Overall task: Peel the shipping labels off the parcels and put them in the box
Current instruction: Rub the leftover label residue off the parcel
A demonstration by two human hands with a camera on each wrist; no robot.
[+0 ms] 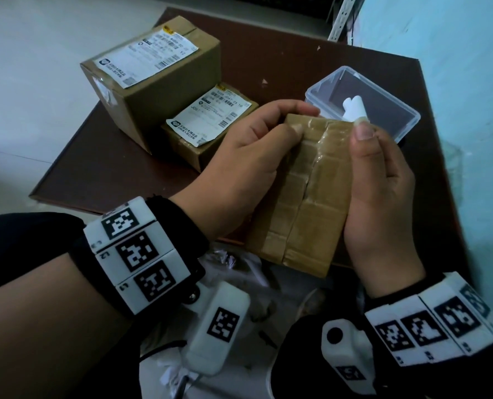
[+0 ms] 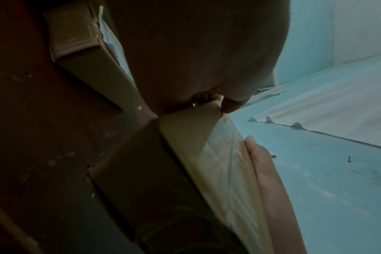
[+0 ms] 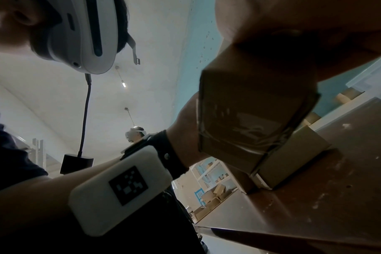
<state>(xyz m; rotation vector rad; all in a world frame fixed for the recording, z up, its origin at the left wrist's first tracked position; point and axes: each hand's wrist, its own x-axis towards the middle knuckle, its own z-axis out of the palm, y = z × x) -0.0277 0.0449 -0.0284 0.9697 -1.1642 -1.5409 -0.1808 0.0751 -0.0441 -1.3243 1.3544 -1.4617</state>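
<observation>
- The left hand (image 1: pixel 248 156) grips the left edge of a flat parcel (image 1: pixel 302 197), thumb lying across its taped top face and fingers curled round its far left corner.
- The right hand (image 1: pixel 383 203) holds the parcel's right edge, thumb pressed against the upper right corner, the other fingers wrapped out of sight beneath.
- The parcel is held off the table (image 1: pixel 124 174), tilted toward the person, its near end hanging past the table's front edge.
- Its upward face shows only brown card and glossy tape with a seam down the middle; no label shows on that face.
- In the left wrist view the parcel (image 2: pixel 207 154) runs diagonally, with a right-hand finger (image 2: pixel 263 163) lying flat along its taped side.
- In the right wrist view the parcel (image 3: pixel 255 110) is seen from below, its underside wrapped in wrinkled tape.
- A clear plastic box (image 1: pixel 389 90) stands on the table just beyond the hands, lid off, with a white rolled label (image 1: pixel 354 109) inside.
- A large carton (image 1: pixel 153 90) sits at the table's far left, carrying a white label (image 1: pixel 150 57) on top.
- A small carton (image 1: pixel 210 136) stands touching the large one, in front of it, with its own label (image 1: pixel 210 118), whose near corner curls up.
- White marker bands with black square codes are strapped to both wrists.
- Behind the table a pale blue wall (image 1: pixel 455 67) rises at right.
</observation>
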